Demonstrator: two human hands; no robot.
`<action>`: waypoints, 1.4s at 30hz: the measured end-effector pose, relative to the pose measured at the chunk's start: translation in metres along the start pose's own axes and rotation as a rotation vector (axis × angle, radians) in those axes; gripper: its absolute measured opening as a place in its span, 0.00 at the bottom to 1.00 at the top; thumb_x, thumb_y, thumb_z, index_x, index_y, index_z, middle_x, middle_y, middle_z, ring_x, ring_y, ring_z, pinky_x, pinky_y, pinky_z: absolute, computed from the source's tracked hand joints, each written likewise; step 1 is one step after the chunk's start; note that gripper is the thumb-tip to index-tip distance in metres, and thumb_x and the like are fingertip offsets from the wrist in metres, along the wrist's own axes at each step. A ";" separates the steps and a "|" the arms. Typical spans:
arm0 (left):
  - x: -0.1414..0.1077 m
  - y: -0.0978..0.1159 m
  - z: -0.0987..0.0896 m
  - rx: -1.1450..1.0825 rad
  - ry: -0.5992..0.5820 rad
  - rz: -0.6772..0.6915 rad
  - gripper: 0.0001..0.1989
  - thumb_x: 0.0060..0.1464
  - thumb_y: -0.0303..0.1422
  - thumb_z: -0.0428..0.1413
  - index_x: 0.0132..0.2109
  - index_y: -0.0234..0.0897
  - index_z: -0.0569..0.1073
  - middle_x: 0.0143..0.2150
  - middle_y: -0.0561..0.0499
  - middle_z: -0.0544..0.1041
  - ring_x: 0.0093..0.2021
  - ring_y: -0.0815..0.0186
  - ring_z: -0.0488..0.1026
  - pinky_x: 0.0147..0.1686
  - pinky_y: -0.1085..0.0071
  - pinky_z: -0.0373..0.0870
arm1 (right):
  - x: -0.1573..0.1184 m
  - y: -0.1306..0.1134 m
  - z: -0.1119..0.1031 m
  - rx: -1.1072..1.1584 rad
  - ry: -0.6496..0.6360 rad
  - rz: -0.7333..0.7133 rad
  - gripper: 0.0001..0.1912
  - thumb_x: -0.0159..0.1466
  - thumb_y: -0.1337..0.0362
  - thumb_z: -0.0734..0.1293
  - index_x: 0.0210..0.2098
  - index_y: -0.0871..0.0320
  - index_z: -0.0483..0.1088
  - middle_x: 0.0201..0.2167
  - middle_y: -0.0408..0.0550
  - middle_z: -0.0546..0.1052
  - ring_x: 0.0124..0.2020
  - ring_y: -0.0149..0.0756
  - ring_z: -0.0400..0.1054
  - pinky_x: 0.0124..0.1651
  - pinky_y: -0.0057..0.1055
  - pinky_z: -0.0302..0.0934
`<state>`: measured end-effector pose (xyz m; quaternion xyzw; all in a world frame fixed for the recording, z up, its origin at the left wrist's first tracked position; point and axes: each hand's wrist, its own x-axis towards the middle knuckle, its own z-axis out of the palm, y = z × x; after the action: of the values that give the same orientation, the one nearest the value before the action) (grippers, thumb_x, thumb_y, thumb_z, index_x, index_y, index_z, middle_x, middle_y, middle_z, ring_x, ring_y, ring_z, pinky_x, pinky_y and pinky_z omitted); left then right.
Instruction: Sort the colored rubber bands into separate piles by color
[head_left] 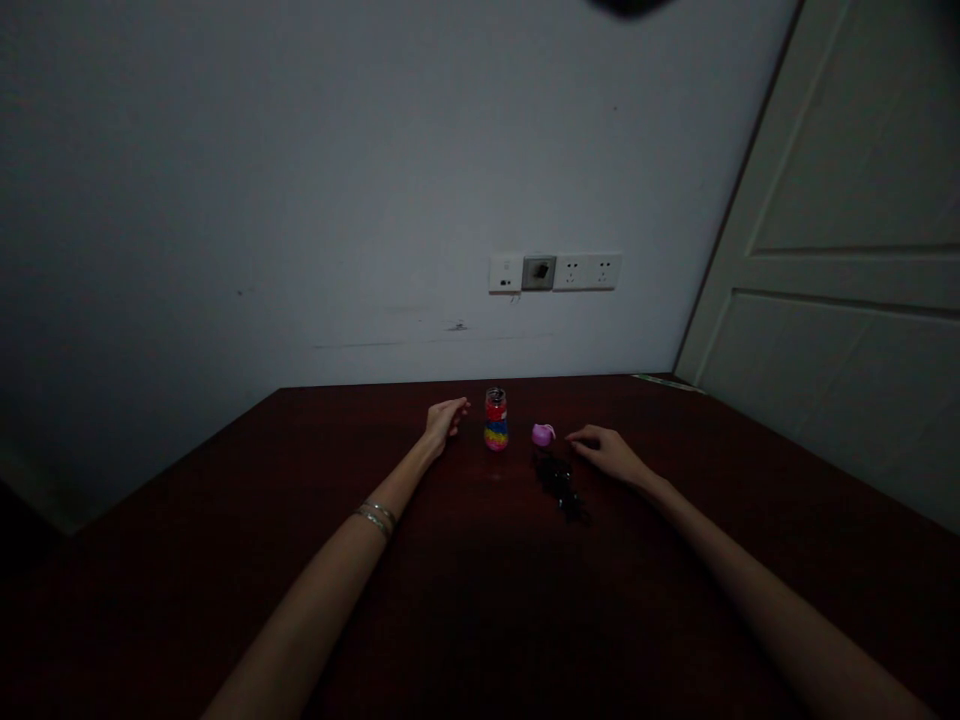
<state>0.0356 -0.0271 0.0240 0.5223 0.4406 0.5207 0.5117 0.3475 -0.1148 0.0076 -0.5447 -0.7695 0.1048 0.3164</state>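
Note:
A clear jar (496, 420) stands upright and uncapped on the dark red table, filled with coloured layers of red, blue, yellow and pink. Just left of it rests my left hand (446, 420), fingers loosely bent and apart, holding nothing and not touching the jar. To the jar's right sits a small pink-purple lid (542, 434) with a loop. My right hand (609, 455) lies beside the lid, its fingers reaching out and a small gap between them and it. Nearer to me is a dark, shiny tangle of small black pieces (559, 482), too dim to make out.
The table (450, 600) meets a pale wall (360, 200) at its far edge. Sockets and a switch panel (555, 272) are set in the wall. A white panelled door (847, 250) stands along the right side. The room is dim.

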 end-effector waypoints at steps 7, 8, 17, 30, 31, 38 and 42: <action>-0.001 -0.008 -0.001 -0.007 -0.011 0.056 0.19 0.42 0.44 0.55 0.33 0.30 0.74 0.25 0.52 0.68 0.18 0.77 0.55 0.15 0.79 0.45 | -0.005 -0.043 0.002 -0.008 -0.198 0.018 0.23 0.52 0.49 0.67 0.42 0.57 0.74 0.41 0.52 0.73 0.42 0.41 0.68 0.45 0.35 0.62; -0.001 -0.009 -0.001 -0.012 -0.011 0.063 0.19 0.42 0.44 0.54 0.32 0.30 0.73 0.24 0.52 0.68 0.18 0.77 0.55 0.15 0.79 0.45 | -0.005 -0.048 0.003 -0.024 -0.217 0.015 0.24 0.51 0.49 0.68 0.42 0.58 0.74 0.41 0.52 0.73 0.42 0.41 0.68 0.45 0.34 0.61; -0.002 -0.012 0.000 -0.004 -0.045 0.108 0.18 0.44 0.43 0.53 0.31 0.29 0.73 0.21 0.53 0.66 0.16 0.77 0.53 0.14 0.78 0.45 | -0.004 -0.060 0.007 0.019 -0.272 0.000 0.10 0.55 0.62 0.66 0.35 0.58 0.76 0.35 0.49 0.78 0.35 0.37 0.71 0.40 0.30 0.61; -0.004 -0.013 -0.001 -0.014 -0.023 0.096 0.22 0.47 0.47 0.50 0.31 0.29 0.73 0.19 0.54 0.65 0.14 0.77 0.53 0.14 0.77 0.43 | -0.001 -0.055 0.005 0.219 -0.243 0.048 0.15 0.54 0.56 0.66 0.32 0.61 0.76 0.29 0.48 0.78 0.30 0.35 0.69 0.33 0.28 0.58; -0.004 -0.012 -0.001 -0.020 -0.021 0.084 0.23 0.47 0.48 0.49 0.31 0.29 0.73 0.19 0.53 0.65 0.14 0.77 0.53 0.14 0.77 0.43 | -0.001 -0.054 0.005 0.230 -0.247 0.049 0.15 0.54 0.56 0.66 0.32 0.61 0.76 0.29 0.48 0.78 0.30 0.36 0.69 0.34 0.29 0.58; 0.000 -0.013 -0.002 -0.040 -0.038 0.044 0.26 0.50 0.50 0.45 0.30 0.28 0.73 0.18 0.52 0.65 0.13 0.76 0.53 0.14 0.76 0.43 | -0.001 -0.057 0.005 0.287 -0.225 0.079 0.18 0.53 0.52 0.65 0.30 0.62 0.76 0.29 0.48 0.77 0.31 0.36 0.68 0.35 0.30 0.59; 0.001 -0.014 -0.003 -0.033 -0.049 0.049 0.26 0.50 0.50 0.44 0.29 0.28 0.73 0.18 0.52 0.66 0.13 0.76 0.54 0.14 0.76 0.43 | 0.003 -0.064 -0.003 0.323 -0.175 0.110 0.20 0.52 0.50 0.66 0.28 0.63 0.75 0.25 0.45 0.75 0.29 0.35 0.67 0.32 0.30 0.58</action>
<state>0.0340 -0.0249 0.0096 0.5372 0.4064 0.5273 0.5179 0.2993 -0.1374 0.0428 -0.5167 -0.7364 0.2912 0.3254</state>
